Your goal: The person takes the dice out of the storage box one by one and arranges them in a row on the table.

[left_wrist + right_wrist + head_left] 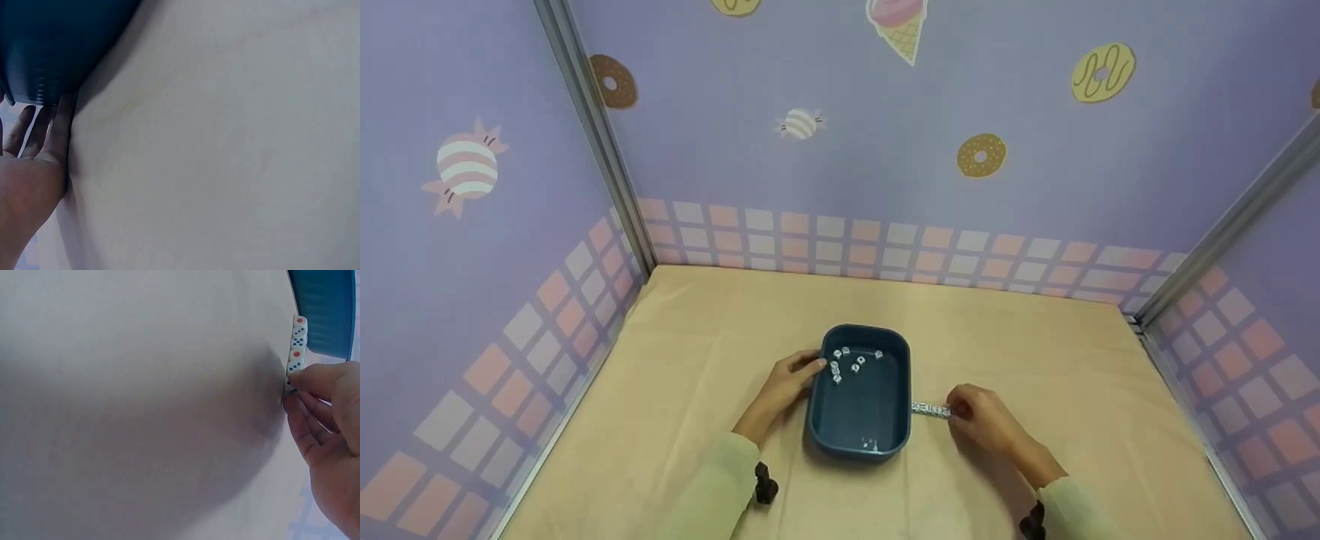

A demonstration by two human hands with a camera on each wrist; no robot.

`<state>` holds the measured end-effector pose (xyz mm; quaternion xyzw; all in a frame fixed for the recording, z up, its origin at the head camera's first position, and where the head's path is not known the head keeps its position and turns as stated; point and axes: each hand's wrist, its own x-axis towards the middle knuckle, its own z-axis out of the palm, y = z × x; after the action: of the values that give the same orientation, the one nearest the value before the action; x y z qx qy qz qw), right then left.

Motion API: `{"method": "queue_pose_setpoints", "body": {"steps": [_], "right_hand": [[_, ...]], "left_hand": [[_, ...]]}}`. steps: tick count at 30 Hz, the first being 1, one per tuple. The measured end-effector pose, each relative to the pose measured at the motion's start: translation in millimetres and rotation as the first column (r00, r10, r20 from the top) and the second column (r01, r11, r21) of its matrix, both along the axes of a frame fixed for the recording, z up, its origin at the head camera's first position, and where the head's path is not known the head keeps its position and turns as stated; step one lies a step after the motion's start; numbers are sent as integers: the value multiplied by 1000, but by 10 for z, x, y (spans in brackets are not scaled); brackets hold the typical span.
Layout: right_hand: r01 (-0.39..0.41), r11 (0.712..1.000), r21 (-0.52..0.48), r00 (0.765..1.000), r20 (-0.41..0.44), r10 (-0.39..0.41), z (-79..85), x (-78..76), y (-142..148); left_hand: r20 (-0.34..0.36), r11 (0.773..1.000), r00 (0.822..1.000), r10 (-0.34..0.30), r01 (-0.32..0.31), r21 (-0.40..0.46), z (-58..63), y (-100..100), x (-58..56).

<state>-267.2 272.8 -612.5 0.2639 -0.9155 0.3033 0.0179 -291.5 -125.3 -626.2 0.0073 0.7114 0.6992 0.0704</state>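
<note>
A dark blue rectangular container (861,420) sits on the cloth, with several small white dice (856,367) inside, mostly toward its far left. My left hand (789,382) holds the container's left side, thumb at the rim; in the left wrist view its fingers (59,132) reach the outer wall. To the right of the container, several white dice stand in a straight row (931,409) on the cloth, red and blue pips showing in the right wrist view. My right hand (986,420) pinches the die (291,385) at the row's right end between thumb and fingers.
A beige cloth (720,322) covers the table. Purple walls (870,172) with sweets and pink-and-white squares enclose the back and both sides, with metal posts (615,165) at the corners.
</note>
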Motion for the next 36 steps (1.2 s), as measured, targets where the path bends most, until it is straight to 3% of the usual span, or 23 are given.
{"method": "queue_pose_setpoints", "body": {"steps": [4,8,13,17,25,36], "right_hand": [[33,999,-29,999,6,-33,97,-55,-7],[31,994,-105,998,-47,-36,282,-176,-123],[-16,979,-205,988,-151,-15,510,-352,-484],[-52,970,-239,986,-165,13,614,-462,-869],[-8,989,-151,998,-63,-2,560,-654,-1353],[37,999,38,999,-36,-36,484,-806,-1477]], "left_hand": [[-4,1000,1000,-2,2,-1,10,-22,6],[6,1000,1000,0,-1,17,26,-57,10],[2,1000,1000,3,-4,28,31,-95,5],[-6,1000,1000,19,-19,12,20,-107,6],[-3,1000,1000,6,-6,20,-4,-63,4],[3,1000,1000,6,-6,20,-1,8,-1]]}}
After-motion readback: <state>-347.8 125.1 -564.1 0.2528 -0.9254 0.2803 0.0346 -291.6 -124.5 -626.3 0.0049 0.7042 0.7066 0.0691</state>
